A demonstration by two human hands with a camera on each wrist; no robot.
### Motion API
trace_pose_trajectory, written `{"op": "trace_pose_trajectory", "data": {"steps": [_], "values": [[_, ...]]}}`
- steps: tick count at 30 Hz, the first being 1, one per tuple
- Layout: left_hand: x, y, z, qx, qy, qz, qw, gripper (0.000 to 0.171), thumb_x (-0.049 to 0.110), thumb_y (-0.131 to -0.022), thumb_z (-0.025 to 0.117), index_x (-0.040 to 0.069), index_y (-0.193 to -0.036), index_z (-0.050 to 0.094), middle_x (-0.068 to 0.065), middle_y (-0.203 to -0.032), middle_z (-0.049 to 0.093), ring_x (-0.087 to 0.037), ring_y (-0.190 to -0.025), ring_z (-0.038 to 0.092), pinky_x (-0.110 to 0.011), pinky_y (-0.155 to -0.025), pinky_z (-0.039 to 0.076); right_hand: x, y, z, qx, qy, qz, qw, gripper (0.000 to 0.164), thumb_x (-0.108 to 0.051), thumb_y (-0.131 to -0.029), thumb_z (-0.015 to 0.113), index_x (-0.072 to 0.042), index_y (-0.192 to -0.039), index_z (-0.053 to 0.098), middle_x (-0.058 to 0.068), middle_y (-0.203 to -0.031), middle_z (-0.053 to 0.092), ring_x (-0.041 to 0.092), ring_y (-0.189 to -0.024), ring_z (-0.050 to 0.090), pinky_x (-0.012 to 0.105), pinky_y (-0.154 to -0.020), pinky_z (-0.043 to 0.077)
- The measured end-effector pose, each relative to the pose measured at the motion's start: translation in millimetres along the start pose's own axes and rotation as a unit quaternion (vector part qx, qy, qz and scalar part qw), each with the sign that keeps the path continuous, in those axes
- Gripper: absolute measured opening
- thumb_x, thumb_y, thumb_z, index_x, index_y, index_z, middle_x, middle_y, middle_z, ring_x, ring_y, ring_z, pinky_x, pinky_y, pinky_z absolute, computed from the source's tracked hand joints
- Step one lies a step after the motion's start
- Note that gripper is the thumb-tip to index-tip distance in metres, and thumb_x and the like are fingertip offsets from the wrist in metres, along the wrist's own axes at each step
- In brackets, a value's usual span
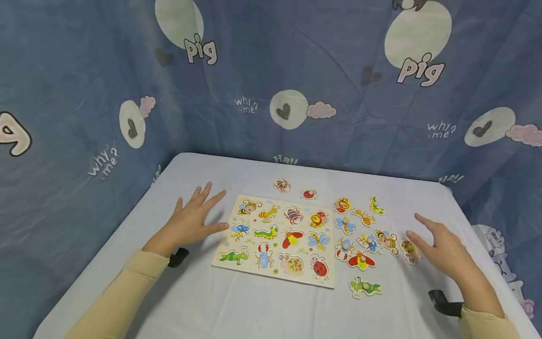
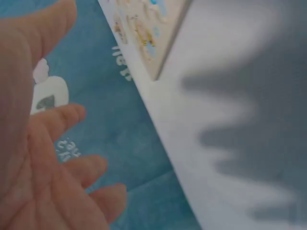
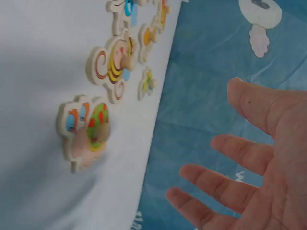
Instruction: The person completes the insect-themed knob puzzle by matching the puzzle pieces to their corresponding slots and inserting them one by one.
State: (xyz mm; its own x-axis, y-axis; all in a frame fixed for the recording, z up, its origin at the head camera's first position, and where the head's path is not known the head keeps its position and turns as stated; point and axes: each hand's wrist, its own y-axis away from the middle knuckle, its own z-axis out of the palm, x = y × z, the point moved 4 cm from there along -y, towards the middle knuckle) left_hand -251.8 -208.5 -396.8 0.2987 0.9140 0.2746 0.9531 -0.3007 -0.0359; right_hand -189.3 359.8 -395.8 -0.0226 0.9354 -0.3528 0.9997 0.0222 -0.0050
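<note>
My left hand [image 1: 192, 223] hovers at the left edge of a wooden insect puzzle board [image 1: 275, 240], fingers spread, holding nothing. Over the table's right side is my right hand [image 1: 442, 247], fingers apart and likewise holding nothing. Nearest to it lies a snail piece [image 3: 88, 132] with a wooden knob. Left of that are a bee piece [image 1: 386, 240], a mosquito piece [image 1: 369, 243], a red-winged insect piece [image 1: 361, 261] and a blue beetle piece [image 1: 344, 247]. A green grasshopper piece [image 1: 365, 287] lies closest to the front. The board's recesses show printed insects.
Behind the board lie a spider piece [image 1: 282, 185] and a ladybug piece [image 1: 309, 194]. A butterfly piece [image 1: 342, 205], a caterpillar piece [image 1: 376, 205] and others sit right of it. The white tabletop [image 1: 190, 301] meets a blue printed curtain [image 1: 237, 127] at the back and sides.
</note>
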Motion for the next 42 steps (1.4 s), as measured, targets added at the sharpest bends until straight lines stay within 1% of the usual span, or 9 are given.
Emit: {"op": "trace_pose_trajectory", "data": {"steps": [4, 7, 10, 13, 17, 21, 29, 37, 42], "values": [[-9.3, 2.8, 14.2, -0.033, 0.033, 0.007, 0.9989, 0.09, 0.06, -0.086, 0.07, 0.031, -0.16, 0.028, -0.016, -0.169, 0.008, -0.049, -0.153, 0.008, -0.083, -0.11, 0.006, 2.7, -4.3, 7.7, -0.007, -0.02, 0.008, 1.0, 0.067, -0.049, -0.1, 0.055, 0.002, -0.144, 0.049, 0.037, -0.139, 0.05, 0.055, -0.119, 0.052, 0.068, -0.087, 0.049], [-16.3, 3.7, 26.4, -0.06, 0.065, 0.016, 0.9959, 0.09, 0.059, -0.084, 0.073, 0.028, -0.158, 0.033, -0.016, -0.169, 0.012, -0.049, -0.153, 0.01, -0.083, -0.109, 0.006, 4.2, -8.4, 15.8, -0.009, -0.038, 0.022, 0.999, 0.058, -0.045, -0.099, 0.059, 0.001, -0.134, 0.058, 0.029, -0.125, 0.063, 0.046, -0.109, 0.06, 0.054, -0.079, 0.055], [-22.9, 4.9, 36.9, -0.085, 0.096, 0.021, 0.9916, 0.092, 0.058, -0.079, 0.078, 0.025, -0.156, 0.039, -0.017, -0.168, 0.017, -0.048, -0.153, 0.012, -0.083, -0.109, 0.008, 4.9, -12.2, 24.7, -0.011, -0.058, 0.042, 0.997, 0.05, -0.04, -0.098, 0.063, 0.002, -0.126, 0.064, 0.021, -0.109, 0.07, 0.032, -0.095, 0.064, 0.037, -0.068, 0.054], [-29.6, 8.1, 44.0, -0.096, 0.107, 0.027, 0.9893, 0.097, 0.059, -0.074, 0.081, 0.022, -0.154, 0.041, -0.02, -0.166, 0.02, -0.049, -0.152, 0.015, -0.083, -0.11, 0.01, 4.8, -15.7, 32.9, -0.024, -0.078, 0.066, 0.995, 0.047, -0.037, -0.096, 0.065, 0.003, -0.121, 0.066, 0.017, -0.099, 0.07, 0.023, -0.079, 0.063, 0.029, -0.059, 0.049], [-38.1, 15.1, 50.7, -0.099, 0.116, 0.027, 0.9879, 0.104, 0.062, -0.067, 0.084, 0.022, -0.154, 0.042, -0.02, -0.167, 0.02, -0.049, -0.153, 0.011, -0.081, -0.112, 0.004, 4.0, -19.6, 41.9, -0.044, -0.102, 0.089, 0.99, 0.045, -0.035, -0.094, 0.068, 0.004, -0.118, 0.067, 0.013, -0.091, 0.067, 0.017, -0.066, 0.057, 0.029, -0.053, 0.047], [-41.5, 20.0, 53.6, -0.104, 0.128, 0.031, 0.9858, 0.106, 0.061, -0.063, 0.087, 0.025, -0.153, 0.044, -0.017, -0.168, 0.018, -0.049, -0.154, 0.005, -0.08, -0.112, -0.002, 3.5, -22.9, 49.6, -0.052, -0.107, 0.105, 0.987, 0.043, -0.037, -0.092, 0.071, 0.002, -0.111, 0.07, 0.005, -0.079, 0.062, 0.016, -0.061, 0.054, 0.029, -0.05, 0.043], [-41.7, 23.0, 51.6, -0.111, 0.142, 0.04, 0.9828, 0.106, 0.059, -0.058, 0.089, 0.025, -0.149, 0.049, -0.016, -0.168, 0.018, -0.049, -0.154, 0.003, -0.079, -0.112, -0.006, 1.1, -27.6, 53.8, -0.052, -0.105, 0.13, 0.985, 0.042, -0.037, -0.088, 0.075, 0.002, -0.103, 0.07, 0.006, -0.079, 0.061, 0.018, -0.067, 0.053, 0.029, -0.053, 0.042], [-37.4, 19.4, 51.6, -0.116, 0.147, 0.052, 0.981, 0.106, 0.061, -0.057, 0.09, 0.026, -0.149, 0.05, -0.017, -0.168, 0.017, -0.049, -0.154, 0.001, -0.079, -0.112, -0.008, 2.5, -28.8, 53.8, -0.06, -0.105, 0.156, 0.98, 0.041, -0.04, -0.086, 0.077, -0.002, -0.096, 0.069, 0.003, -0.072, 0.061, 0.018, -0.064, 0.053, 0.029, -0.053, 0.041], [-39.0, 17.1, 51.9, -0.115, 0.146, 0.054, 0.9811, 0.112, 0.061, -0.052, 0.091, 0.026, -0.15, 0.049, -0.017, -0.168, 0.016, -0.049, -0.154, 0.001, -0.078, -0.113, -0.007, 0.6, -31.2, 50.9, -0.06, -0.093, 0.156, 0.981, 0.04, -0.042, -0.086, 0.077, -0.003, -0.093, 0.071, 0.001, -0.068, 0.061, 0.018, -0.062, 0.052, 0.029, -0.052, 0.04]]}}
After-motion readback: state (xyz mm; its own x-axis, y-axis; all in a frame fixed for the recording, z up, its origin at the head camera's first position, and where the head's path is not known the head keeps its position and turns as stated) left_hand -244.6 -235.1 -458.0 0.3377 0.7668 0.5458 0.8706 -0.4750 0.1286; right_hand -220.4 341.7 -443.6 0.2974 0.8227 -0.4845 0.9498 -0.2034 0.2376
